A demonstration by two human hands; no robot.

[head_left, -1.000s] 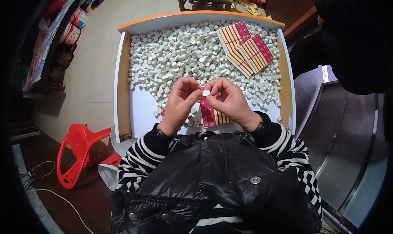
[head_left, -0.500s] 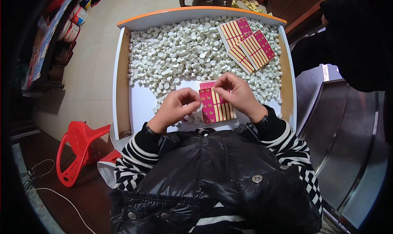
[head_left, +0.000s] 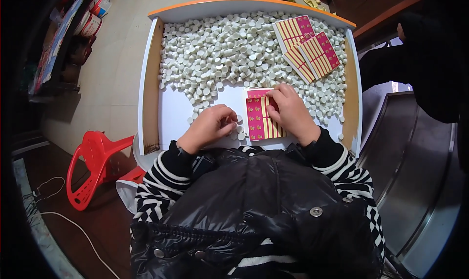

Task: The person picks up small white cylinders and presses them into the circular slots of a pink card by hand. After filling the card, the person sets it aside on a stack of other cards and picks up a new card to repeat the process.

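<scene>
A stack of pink sticker sheets with cream stripes [head_left: 256,124] lies near me on the white tray floor. My right hand [head_left: 291,114] is over its right part, fingers bent toward the thumb at the sheet; whatever they pinch is hidden. Just left of the stack, my left hand [head_left: 209,126] is closed, thumb and index finger curled together. A small white round cap [head_left: 239,118] sits right by its fingertips; whether the fingers hold one I cannot tell. A few more loose caps [head_left: 241,136] lie between this hand and the stack.
White caps [head_left: 220,54] heap across the far part of the shallow tray [head_left: 152,83], which has an orange far edge. More striped sheets [head_left: 318,56] rest on the heap at far right. A red plastic chair [head_left: 93,166] stands to the left, metal panels [head_left: 391,166] to the right.
The view has shifted, so the tray appears higher and further right. My left hand has drawn away from the stack's left edge, uncovering caps there. My right hand stays over the sheet.
</scene>
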